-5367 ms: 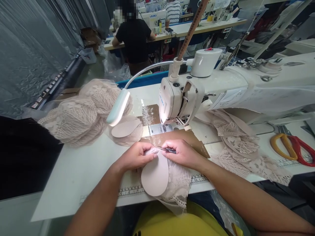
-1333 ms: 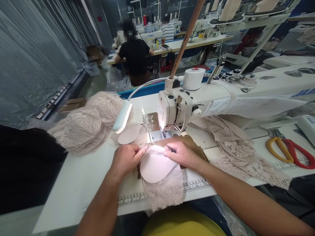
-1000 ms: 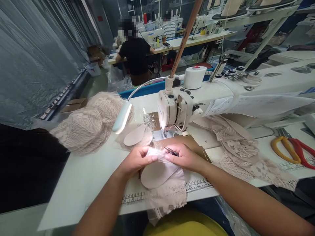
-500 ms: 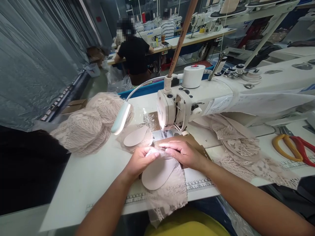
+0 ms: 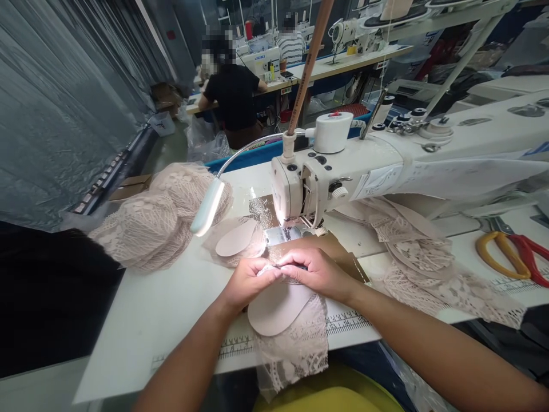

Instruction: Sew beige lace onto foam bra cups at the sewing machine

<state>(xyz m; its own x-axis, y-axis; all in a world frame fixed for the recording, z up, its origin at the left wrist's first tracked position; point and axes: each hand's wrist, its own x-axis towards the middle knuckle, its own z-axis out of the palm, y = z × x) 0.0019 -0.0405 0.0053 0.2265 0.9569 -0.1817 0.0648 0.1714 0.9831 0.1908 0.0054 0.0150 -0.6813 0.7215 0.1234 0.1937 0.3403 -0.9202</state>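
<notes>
Both hands meet at the far edge of a beige pad (image 5: 274, 308) that lies on a piece of lace (image 5: 295, 346) at the near edge of the table (image 5: 146, 315). The lace hangs over that edge toward the person.

The left hand (image 5: 245, 281) has its thumb and fingers pinched together on the pad's top edge. The right hand (image 5: 316, 272) is curled, its fingertips touching those of the left hand. A thin dark tool (image 5: 293, 266) shows just under its fingers; how it is gripped I cannot tell for certain, but the fingers are closed over it.

Half a second ago the right hand's fingers lay stretched flat over the edge and the tool was hidden. Now they are bent and the tool's dark line shows again. A second ago its tip stuck up out of the hand. The pad has hardly shifted, and the hands have drawn a little closer.

Just beyond the hands stands the sewing machine (image 5: 330, 171), its needle area lit, with a brown sheet (image 5: 343, 252) under the right hand. Beyond the left hand lie a single pad (image 5: 235, 238) and the lamp (image 5: 208, 200), and farther to its left a heap of lace cups (image 5: 150, 220). To the right of the right hand lies more lace (image 5: 429, 263), and well beyond it the scissors (image 5: 510, 260).
</notes>
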